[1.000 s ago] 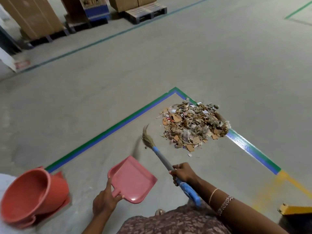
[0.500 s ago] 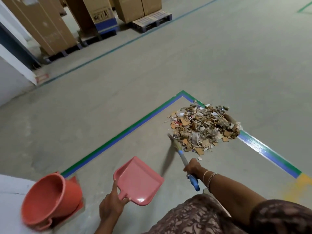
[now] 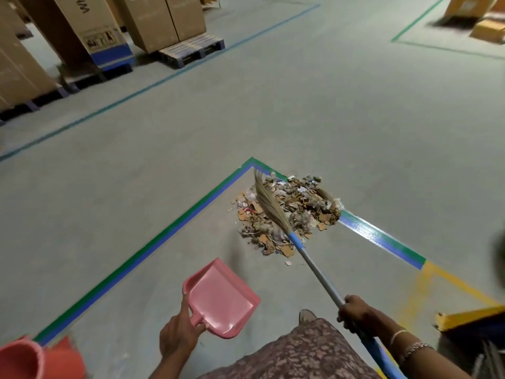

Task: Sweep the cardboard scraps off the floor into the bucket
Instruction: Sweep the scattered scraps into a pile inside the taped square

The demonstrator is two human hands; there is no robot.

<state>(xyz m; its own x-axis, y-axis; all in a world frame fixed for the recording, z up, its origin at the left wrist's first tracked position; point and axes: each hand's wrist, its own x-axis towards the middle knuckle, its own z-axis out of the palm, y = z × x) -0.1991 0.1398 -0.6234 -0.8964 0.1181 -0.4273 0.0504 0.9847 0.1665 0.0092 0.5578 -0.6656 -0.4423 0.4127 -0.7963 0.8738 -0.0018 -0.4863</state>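
Cardboard scraps (image 3: 297,203), mixed with paper bits and dust, lie heaped on the grey concrete floor (image 3: 300,105). The heap sits just inside a corner of green-and-blue tape (image 3: 191,214) and spills over the tape's right-hand arm.

My right hand (image 3: 355,313) is wrapped round the broom (image 3: 319,272), fingers curled about its grey shaft near the lower end. The shaft slants up and away from me. Its straw bristles (image 3: 269,203) lie across the left half of the heap, their tips reaching the tape corner. Whether the bristles press on the scraps or pass just above them cannot be told. Bangles (image 3: 410,346) circle this wrist.

My left hand (image 3: 177,333) grips the short handle of the pink dustpan (image 3: 221,299), thumb laid along the handle's upper side. The pan is on the near side of the heap, apart from it, to the left of the broom shaft. Whether it touches the floor cannot be told.

At bottom left is the orange bucket (image 3: 65,362), blurred and cut by the frame edge, well apart from the heap and left of the dustpan.

Background: tall boxes (image 3: 153,20) stand on pallets (image 3: 191,49) at upper left. A yellow line (image 3: 451,277) carries on from the tape at right, near a yellow-edged object (image 3: 470,315) that I cannot identify.
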